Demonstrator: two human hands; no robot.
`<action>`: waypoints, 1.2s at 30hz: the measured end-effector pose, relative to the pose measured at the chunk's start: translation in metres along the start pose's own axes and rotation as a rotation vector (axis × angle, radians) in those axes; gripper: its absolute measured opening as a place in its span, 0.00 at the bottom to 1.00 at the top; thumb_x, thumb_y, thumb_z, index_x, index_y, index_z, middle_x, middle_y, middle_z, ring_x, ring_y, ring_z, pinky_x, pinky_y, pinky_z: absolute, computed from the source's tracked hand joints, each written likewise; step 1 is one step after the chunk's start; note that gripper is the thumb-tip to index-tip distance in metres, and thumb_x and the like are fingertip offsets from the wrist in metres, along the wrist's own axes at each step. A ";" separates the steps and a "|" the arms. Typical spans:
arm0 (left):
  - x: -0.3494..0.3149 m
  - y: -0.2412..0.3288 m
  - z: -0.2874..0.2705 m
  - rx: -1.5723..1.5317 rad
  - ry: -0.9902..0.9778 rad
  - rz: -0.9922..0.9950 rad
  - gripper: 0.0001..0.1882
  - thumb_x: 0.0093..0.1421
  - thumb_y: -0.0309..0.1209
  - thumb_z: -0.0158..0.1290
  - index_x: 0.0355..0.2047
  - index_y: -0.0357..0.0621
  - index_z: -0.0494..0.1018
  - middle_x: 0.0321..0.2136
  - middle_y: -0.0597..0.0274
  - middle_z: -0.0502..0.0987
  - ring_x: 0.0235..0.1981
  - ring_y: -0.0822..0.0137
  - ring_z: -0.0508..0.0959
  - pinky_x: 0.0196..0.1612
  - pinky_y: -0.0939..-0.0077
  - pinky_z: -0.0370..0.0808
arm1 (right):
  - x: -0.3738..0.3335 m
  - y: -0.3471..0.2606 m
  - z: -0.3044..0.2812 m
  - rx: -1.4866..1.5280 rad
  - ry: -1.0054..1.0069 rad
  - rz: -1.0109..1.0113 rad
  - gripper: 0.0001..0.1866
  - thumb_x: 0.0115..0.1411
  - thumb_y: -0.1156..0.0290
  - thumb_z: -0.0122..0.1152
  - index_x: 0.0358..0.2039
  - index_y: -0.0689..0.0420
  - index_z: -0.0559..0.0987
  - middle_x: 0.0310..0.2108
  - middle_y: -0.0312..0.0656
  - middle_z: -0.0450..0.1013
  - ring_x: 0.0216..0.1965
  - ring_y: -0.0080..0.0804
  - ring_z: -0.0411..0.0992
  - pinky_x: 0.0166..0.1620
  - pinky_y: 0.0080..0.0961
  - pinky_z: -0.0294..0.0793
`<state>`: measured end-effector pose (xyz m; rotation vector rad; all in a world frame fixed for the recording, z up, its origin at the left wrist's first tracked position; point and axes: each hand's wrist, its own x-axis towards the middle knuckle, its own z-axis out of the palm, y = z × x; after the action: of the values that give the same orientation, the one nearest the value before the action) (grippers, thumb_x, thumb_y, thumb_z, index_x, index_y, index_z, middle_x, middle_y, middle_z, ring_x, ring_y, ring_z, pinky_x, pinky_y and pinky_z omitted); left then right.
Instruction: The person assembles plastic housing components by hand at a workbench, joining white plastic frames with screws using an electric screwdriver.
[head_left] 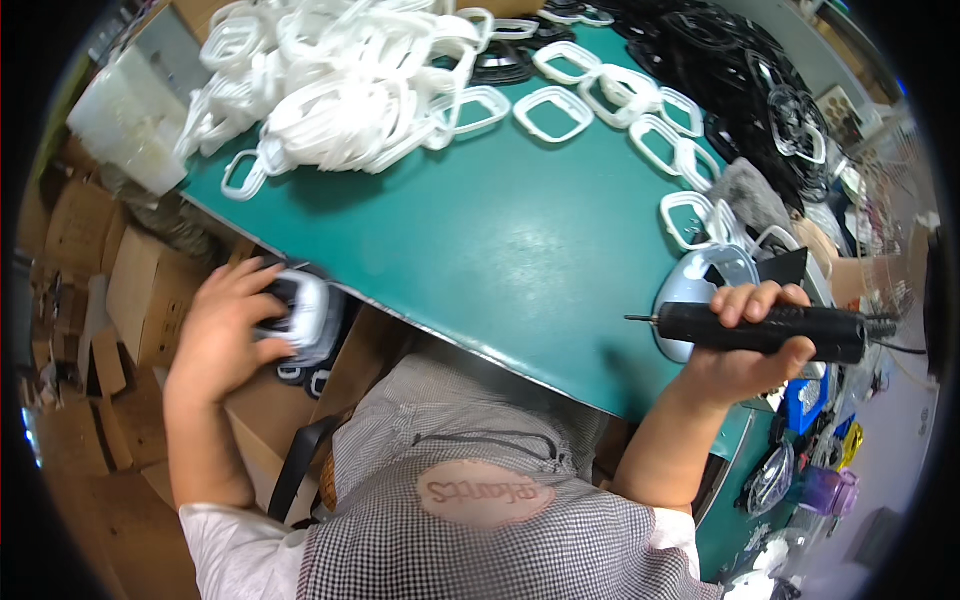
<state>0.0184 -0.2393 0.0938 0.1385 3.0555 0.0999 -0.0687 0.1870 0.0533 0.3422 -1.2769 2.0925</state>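
My left hand [225,325] is off the table's near left edge. Its fingers and thumb grip a rounded-square black and white plastic frame [311,312], slightly blurred, above a box holding similar pieces [318,383]. Over the right side of the table, my right hand [745,345] is wrapped round a black electric screwdriver [775,330]. The thin bit points left, and a cord runs from the other end. Behind the screwdriver lies a pale blue-grey plastic shell [680,285], partly hidden by it.
White plastic frames [345,110] are heaped on the green table [480,240] at the far left. Loose white frames [553,114] curve along the back and right. Black parts [700,45] pile up at the far right. Cardboard boxes [80,240] stand left of the table.
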 end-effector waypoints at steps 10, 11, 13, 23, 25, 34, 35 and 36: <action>0.124 0.050 0.004 -0.245 0.220 0.280 0.12 0.46 0.27 0.62 0.34 0.41 0.78 0.37 0.56 0.78 0.44 0.54 0.75 0.49 0.63 0.71 | 0.000 0.024 -0.009 -0.011 0.005 0.086 0.31 0.54 0.41 0.60 0.44 0.54 0.65 0.22 0.36 0.64 0.18 0.26 0.65 0.25 0.24 0.70; 0.149 0.069 0.007 -0.272 0.248 0.349 0.12 0.48 0.27 0.61 0.35 0.42 0.78 0.37 0.56 0.78 0.43 0.55 0.75 0.48 0.63 0.71 | 0.000 0.027 -0.015 -0.026 0.007 0.099 0.31 0.54 0.41 0.60 0.44 0.55 0.65 0.22 0.36 0.64 0.18 0.26 0.65 0.25 0.24 0.70; 0.197 0.103 0.012 -0.304 0.306 0.453 0.11 0.50 0.30 0.60 0.36 0.43 0.77 0.37 0.56 0.78 0.43 0.55 0.75 0.47 0.63 0.71 | 0.001 0.028 -0.021 -0.042 0.022 0.107 0.31 0.54 0.42 0.61 0.43 0.55 0.64 0.22 0.36 0.64 0.18 0.26 0.65 0.26 0.24 0.71; 0.422 0.158 0.018 0.346 -0.142 -0.176 0.30 0.57 0.49 0.55 0.56 0.48 0.66 0.55 0.58 0.71 0.54 0.58 0.73 0.53 0.64 0.71 | 0.003 0.020 -0.023 0.149 -0.035 0.260 0.36 0.45 0.53 0.76 0.42 0.60 0.64 0.26 0.42 0.70 0.26 0.30 0.72 0.34 0.28 0.76; 0.438 0.153 0.033 0.307 -0.123 -0.200 0.32 0.57 0.50 0.55 0.57 0.49 0.64 0.55 0.58 0.71 0.55 0.59 0.72 0.54 0.64 0.70 | 0.002 0.018 -0.023 0.136 -0.036 0.266 0.36 0.44 0.54 0.76 0.42 0.60 0.64 0.26 0.42 0.70 0.26 0.30 0.73 0.34 0.28 0.76; 0.416 0.181 0.037 -0.279 -0.055 0.199 0.31 0.51 0.41 0.61 0.55 0.49 0.67 0.48 0.51 0.75 0.48 0.55 0.76 0.52 0.67 0.71 | 0.004 0.021 -0.021 0.011 -0.093 0.198 0.34 0.49 0.48 0.70 0.42 0.59 0.63 0.22 0.41 0.68 0.20 0.29 0.70 0.28 0.26 0.76; 0.414 0.181 0.033 -0.359 -0.005 0.196 0.30 0.51 0.40 0.62 0.54 0.49 0.68 0.46 0.51 0.76 0.46 0.55 0.76 0.51 0.67 0.71 | 0.004 0.021 -0.020 -0.001 -0.070 0.204 0.35 0.49 0.47 0.70 0.42 0.59 0.63 0.22 0.41 0.68 0.19 0.29 0.70 0.28 0.26 0.75; 0.412 0.179 0.027 -0.439 0.048 0.191 0.29 0.51 0.39 0.62 0.53 0.48 0.68 0.44 0.51 0.77 0.44 0.56 0.77 0.50 0.68 0.72 | 0.003 0.020 -0.018 -0.011 -0.051 0.208 0.35 0.49 0.47 0.70 0.42 0.59 0.62 0.22 0.40 0.67 0.19 0.29 0.70 0.28 0.27 0.75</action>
<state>-0.3727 -0.0211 0.0469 0.3981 2.9691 0.7858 -0.0821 0.1979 0.0320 0.2688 -1.4057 2.2616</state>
